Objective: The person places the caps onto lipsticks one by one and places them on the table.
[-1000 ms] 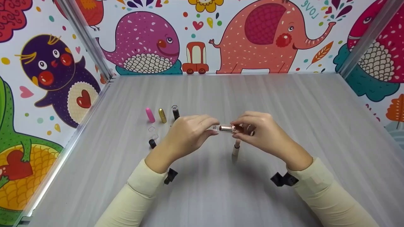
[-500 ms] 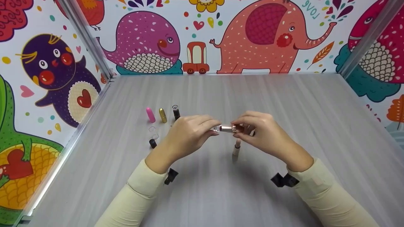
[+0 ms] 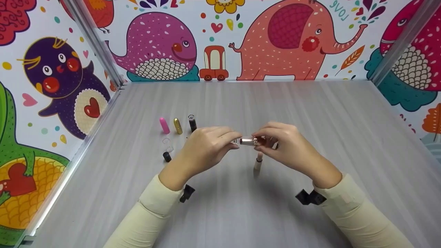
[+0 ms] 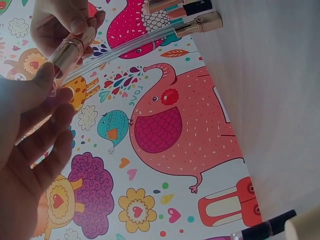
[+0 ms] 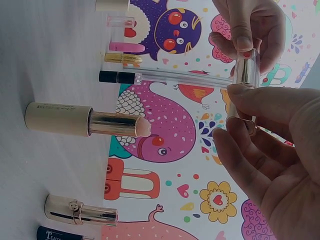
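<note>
Above the middle of the table, both hands hold one lipstick [image 3: 247,141] lying level between them. Its metallic rose-gold body shows between the fingertips, with a clear part at the left end. My left hand [image 3: 208,144] pinches that clear end between thumb and fingers. My right hand [image 3: 284,141] grips the rose-gold, reddish-looking other end, partly hidden by the fingers. Below the right hand stands a cream-and-gold lipstick [image 3: 257,163]; in the right wrist view this lipstick [image 5: 117,122] is uncapped, with a pale pink bullet showing.
Left of the hands stand a pink tube [image 3: 164,125], a gold tube [image 3: 177,126] and a black tube with a clear top [image 3: 192,123]. Nearer is a small black-based clear tube [image 3: 167,156]. Another rose-gold lipstick [image 5: 80,210] shows in the right wrist view. Patterned panels [image 3: 220,20] enclose the table.
My left fingertips have shifted slightly right along the lipstick, so less of the clear end shows. The right hand and the standing tubes look unmoved.
</note>
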The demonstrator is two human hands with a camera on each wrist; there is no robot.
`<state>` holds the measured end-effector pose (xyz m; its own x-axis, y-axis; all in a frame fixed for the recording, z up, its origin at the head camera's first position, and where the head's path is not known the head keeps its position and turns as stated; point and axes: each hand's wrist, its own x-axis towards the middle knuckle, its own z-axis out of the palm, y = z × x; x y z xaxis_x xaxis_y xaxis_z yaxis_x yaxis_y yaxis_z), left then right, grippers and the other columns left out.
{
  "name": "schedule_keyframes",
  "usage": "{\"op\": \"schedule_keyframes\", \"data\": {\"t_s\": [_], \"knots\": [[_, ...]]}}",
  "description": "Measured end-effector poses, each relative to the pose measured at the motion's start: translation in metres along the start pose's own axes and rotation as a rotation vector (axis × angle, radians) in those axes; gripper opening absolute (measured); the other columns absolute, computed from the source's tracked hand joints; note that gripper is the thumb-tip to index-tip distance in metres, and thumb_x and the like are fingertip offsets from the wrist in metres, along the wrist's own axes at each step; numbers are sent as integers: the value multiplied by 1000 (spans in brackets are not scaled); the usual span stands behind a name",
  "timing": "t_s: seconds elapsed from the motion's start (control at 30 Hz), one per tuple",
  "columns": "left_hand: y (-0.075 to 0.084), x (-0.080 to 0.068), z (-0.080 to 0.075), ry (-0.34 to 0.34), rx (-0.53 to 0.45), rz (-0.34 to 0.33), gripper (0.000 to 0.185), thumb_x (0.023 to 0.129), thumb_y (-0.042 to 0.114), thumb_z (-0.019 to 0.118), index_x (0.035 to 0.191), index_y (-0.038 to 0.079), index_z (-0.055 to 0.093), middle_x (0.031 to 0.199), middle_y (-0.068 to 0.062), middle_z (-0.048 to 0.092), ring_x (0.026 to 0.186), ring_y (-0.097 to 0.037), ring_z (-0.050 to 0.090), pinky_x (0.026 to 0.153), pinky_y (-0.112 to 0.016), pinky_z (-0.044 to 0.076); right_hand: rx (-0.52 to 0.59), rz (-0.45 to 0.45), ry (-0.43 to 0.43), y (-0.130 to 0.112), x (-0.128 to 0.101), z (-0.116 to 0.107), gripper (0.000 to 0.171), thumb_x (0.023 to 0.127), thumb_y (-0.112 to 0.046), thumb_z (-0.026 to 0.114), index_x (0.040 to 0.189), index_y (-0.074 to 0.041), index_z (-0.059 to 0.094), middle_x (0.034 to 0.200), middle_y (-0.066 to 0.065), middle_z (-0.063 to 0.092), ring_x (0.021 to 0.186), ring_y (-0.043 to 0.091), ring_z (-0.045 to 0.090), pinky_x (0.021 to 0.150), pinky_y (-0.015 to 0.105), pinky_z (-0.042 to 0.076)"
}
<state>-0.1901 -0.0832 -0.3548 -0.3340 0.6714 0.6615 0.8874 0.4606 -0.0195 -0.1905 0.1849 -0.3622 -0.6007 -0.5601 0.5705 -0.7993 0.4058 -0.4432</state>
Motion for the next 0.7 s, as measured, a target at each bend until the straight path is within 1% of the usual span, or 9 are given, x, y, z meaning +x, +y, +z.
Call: {"op": "schedule_keyframes", "data": {"t_s": [0.2, 0.4, 0.53, 0.7], "knots": [[1, 0, 1, -5, 3, 5, 21, 98, 19, 79, 114, 5, 79, 102, -4, 79, 87, -16, 76, 80, -28, 63, 3, -1, -6, -1, -1, 1, 31, 82, 9, 88, 109, -3, 79, 98, 0, 72, 78, 10, 69, 62, 27, 60], [0, 0, 1, 1, -1, 6, 21, 98, 18, 79, 114, 5, 79, 101, -5, 79, 86, -16, 76, 80, -28, 63, -5, 0, -9, 0, 0, 0, 31, 82, 8, 88, 109, -4, 79, 98, 0, 73, 78, 10, 69, 62, 26, 60], [-1, 0, 0, 13, -7, 2, 20, 99, 19, 78, 115, 5, 78, 102, -5, 79, 86, -16, 76, 81, -27, 63, -12, 6, -10, 0, 1, 0, 31, 82, 6, 89, 110, -5, 79, 98, 0, 73, 78, 10, 70, 62, 25, 60], [-1, 1, 0, 41, -11, 2, 20, 98, 16, 80, 114, 5, 78, 102, -5, 79, 87, -17, 76, 80, -29, 63, -6, 9, -7, 2, 2, -1, 31, 84, 3, 89, 111, -8, 79, 98, -1, 73, 78, 10, 70, 62, 26, 60]]}}
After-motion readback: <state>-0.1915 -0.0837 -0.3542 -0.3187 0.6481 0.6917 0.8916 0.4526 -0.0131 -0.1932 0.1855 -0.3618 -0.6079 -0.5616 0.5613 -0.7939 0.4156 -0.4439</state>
